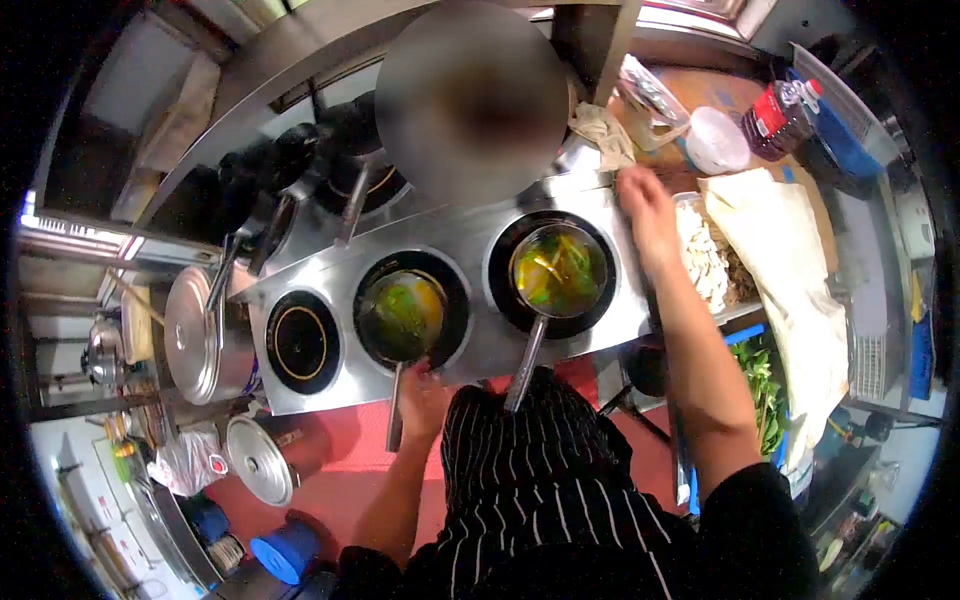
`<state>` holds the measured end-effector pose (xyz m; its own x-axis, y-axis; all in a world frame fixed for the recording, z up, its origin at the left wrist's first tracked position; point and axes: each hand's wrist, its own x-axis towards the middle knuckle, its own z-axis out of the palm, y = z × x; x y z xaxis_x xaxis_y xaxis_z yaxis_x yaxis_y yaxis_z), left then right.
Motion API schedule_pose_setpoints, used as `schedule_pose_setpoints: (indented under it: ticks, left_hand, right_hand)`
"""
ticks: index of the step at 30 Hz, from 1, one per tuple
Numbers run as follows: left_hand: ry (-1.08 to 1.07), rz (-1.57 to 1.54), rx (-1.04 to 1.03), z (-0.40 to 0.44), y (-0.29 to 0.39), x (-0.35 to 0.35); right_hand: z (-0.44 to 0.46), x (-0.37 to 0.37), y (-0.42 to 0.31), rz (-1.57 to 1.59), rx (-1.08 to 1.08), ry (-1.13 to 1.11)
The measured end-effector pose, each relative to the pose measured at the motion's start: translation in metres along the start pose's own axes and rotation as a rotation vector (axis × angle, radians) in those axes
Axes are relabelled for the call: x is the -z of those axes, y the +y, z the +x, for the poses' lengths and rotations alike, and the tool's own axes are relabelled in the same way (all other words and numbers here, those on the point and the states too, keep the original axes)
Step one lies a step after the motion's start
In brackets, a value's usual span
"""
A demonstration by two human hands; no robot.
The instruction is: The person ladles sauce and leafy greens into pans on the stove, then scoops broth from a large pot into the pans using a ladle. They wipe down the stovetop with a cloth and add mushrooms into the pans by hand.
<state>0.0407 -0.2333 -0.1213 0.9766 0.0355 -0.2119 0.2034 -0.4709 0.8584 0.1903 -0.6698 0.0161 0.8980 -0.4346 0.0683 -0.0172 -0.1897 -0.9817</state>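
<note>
My left hand point(424, 400) is beside the handle of the left pan point(400, 315), which holds green leaves in liquid; its fingers are too blurred to read. The right pan point(562, 270) holds greens and yellow pieces in broth, its handle pointing toward my apron, with no hand on it. My right hand point(645, 200) reaches past the right edge of the steel stove point(480, 345), near a crumpled cloth point(604, 132). Its fingers are curled, and whatever they hold, if anything, is hidden. Pale sliced food point(702, 255) lies in a tray beside my right forearm.
An unused burner point(301, 341) is at the left, near a large lidded pot point(192, 335). At the right are a white bowl point(716, 140), a red-labelled bottle point(779, 120), a long cream cloth point(790, 260) and leafy greens point(762, 390). Dark pans hang over the back left.
</note>
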Motion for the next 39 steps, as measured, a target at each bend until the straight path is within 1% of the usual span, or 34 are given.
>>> schedule_pose_setpoints:
  ticks: [1,2,3,4,6,7,8,10,11,12,13,14,15,16,17,18,19,20,22,23,24,26,27,28,29,30,31,32,33,34,35,36,38,39]
  left_hand:
    - [0.094,0.075,-0.073,-0.002,0.004,0.018]
    - [0.163,0.284,-0.174,-0.006,0.027,0.039]
    - [0.192,0.430,-0.060,-0.003,0.016,0.051]
    - [0.194,0.425,-0.062,-0.003,-0.009,0.060]
    - [0.092,0.291,0.184,-0.007,-0.085,0.069]
    - [-0.076,0.249,0.211,-0.008,-0.129,0.079]
    - [-0.094,0.240,0.197,-0.010,-0.120,0.080]
    - [-0.293,-0.232,0.573,-0.017,-0.087,0.087]
    - [-0.329,-0.233,0.557,-0.014,-0.086,0.084]
    - [-0.324,-0.270,0.591,-0.013,-0.089,0.082]
    - [-0.318,-0.304,0.629,-0.014,-0.091,0.081]
    - [-0.350,-0.301,0.618,-0.013,-0.090,0.082]
    - [-0.366,-0.241,0.600,-0.012,-0.089,0.085]
    - [-0.378,-0.180,0.580,-0.009,-0.085,0.089]
    - [-0.363,-0.256,0.625,-0.008,-0.082,0.090]
    - [-0.389,-0.252,0.617,-0.005,-0.082,0.090]
    - [-0.391,-0.249,0.594,-0.004,-0.094,0.092]
    - [-0.394,-0.246,0.569,-0.003,-0.098,0.093]
    - [-0.438,-0.235,0.502,-0.001,-0.093,0.100]
    - [-0.454,-0.226,0.454,-0.002,-0.092,0.100]
    - [-0.476,-0.223,0.445,-0.003,-0.090,0.096]
    - [-0.105,0.111,-0.224,-0.001,-0.094,0.089]
    - [-0.114,-0.003,-0.218,-0.001,-0.096,0.089]
    - [-0.120,-0.003,-0.229,-0.004,-0.078,0.084]
    - [-0.133,-0.046,-0.157,-0.016,-0.040,0.081]
    - [-0.141,-0.087,-0.085,-0.021,-0.014,0.079]
    - [-0.222,0.056,-0.035,-0.023,-0.010,0.077]
    - [-0.213,0.062,-0.041,-0.026,-0.007,0.070]
    - [-0.281,-0.047,0.050,-0.030,-0.003,0.058]
    - [-0.345,-0.156,0.143,-0.034,-0.005,0.046]
    - [-0.295,-0.331,-0.048,-0.032,-0.039,0.023]
    - [-0.285,-0.318,-0.052,-0.037,-0.072,0.018]
    - [-0.295,-0.232,0.444,-0.047,-0.082,0.007]
    - [-0.284,-0.226,0.441,-0.053,-0.086,0.002]
  right_hand:
    - [-0.029,-0.006,0.028,0.083,-0.026,-0.002]
    - [-0.063,-0.001,0.056,0.049,-0.018,-0.096]
    - [-0.100,-0.006,0.080,0.078,-0.142,-0.098]
    - [-0.138,-0.005,0.091,0.072,-0.325,-0.160]
    - [-0.205,-0.017,0.096,-0.116,-0.506,-0.197]
    - [-0.234,-0.023,0.097,-0.069,-0.515,-0.243]
    - [-0.256,-0.029,0.101,-0.023,-0.523,-0.283]
    - [-0.285,-0.054,0.134,0.150,-0.750,-0.244]
    - [-0.288,-0.064,0.114,0.159,-0.836,-0.231]
    - [-0.288,-0.074,0.090,0.171,-0.920,-0.216]
    - [-0.295,-0.082,0.091,0.168,-0.878,-0.274]
    - [-0.299,-0.090,0.094,0.165,-0.837,-0.337]
    - [-0.302,-0.097,0.096,0.079,-0.851,-0.356]
    - [-0.305,-0.103,0.102,0.079,-0.850,-0.326]
    - [-0.308,-0.107,0.110,0.065,-0.809,-0.325]
    - [-0.312,-0.111,0.118,0.049,-0.771,-0.325]
    - [-0.316,-0.115,0.125,0.112,-0.744,-0.291]
    - [-0.320,-0.117,0.129,0.110,-0.743,-0.262]
    - [-0.319,-0.115,0.133,0.093,-0.742,-0.287]
    - [-0.313,-0.109,0.091,0.005,-0.780,-0.303]
    - [-0.314,-0.100,0.094,0.004,-0.781,-0.279]
    - [-0.315,-0.082,0.102,0.004,-0.568,-0.156]
    - [-0.309,-0.060,0.106,-0.053,-0.489,-0.167]
    - [-0.300,-0.044,0.076,-0.084,-0.404,-0.037]
    - [-0.288,-0.022,0.079,-0.147,-0.302,0.012]
    - [-0.273,0.003,0.067,-0.193,-0.241,0.045]
    - [-0.254,0.026,0.055,-0.239,-0.186,0.093]
    - [-0.231,0.053,0.046,-0.335,-0.037,0.152]
    - [-0.209,0.072,0.037,-0.332,0.013,0.232]
    - [-0.190,0.097,0.024,-0.349,-0.089,0.215]
    - [-0.168,0.119,0.021,-0.456,-0.143,0.228]
    - [-0.148,0.139,0.020,-0.519,-0.244,0.191]
    - [-0.113,0.183,0.068,-0.758,0.010,0.101]
    - [-0.102,0.193,0.075,-0.843,-0.014,0.014]
